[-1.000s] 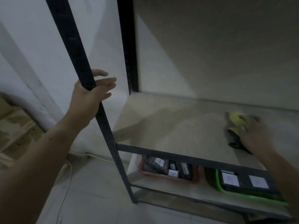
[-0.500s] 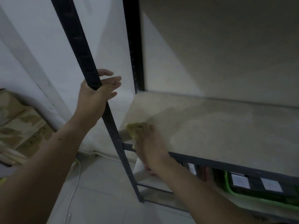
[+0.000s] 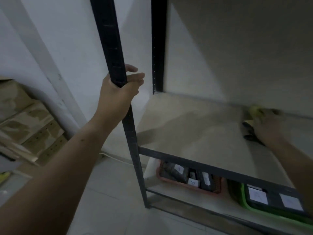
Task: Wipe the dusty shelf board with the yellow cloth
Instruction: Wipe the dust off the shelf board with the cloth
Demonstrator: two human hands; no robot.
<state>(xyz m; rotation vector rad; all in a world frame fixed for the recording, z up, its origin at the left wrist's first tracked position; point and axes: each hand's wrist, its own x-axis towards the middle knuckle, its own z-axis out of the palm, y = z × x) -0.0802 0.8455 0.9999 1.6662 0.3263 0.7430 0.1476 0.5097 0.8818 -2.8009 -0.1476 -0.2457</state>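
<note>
L hand (image 3: 118, 94) grips black metal upright (image 3: 110, 48); R hand (image 3: 268, 128) on yellow cloth (image 3: 254, 109) mid-right, grip unclear (blur). Press flat, overlap strokes on pale shelf board (image 3: 194, 131).

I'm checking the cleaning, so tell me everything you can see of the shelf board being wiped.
The shelf board is a flat, pale beige panel, like pressed wood, lying level in a dark metal frame with a rail along its front edge. The right hand presses the yellow cloth onto it near the back wall, toward its right; both are blurred. The left hand grips the frame's front post, not the board.
</note>
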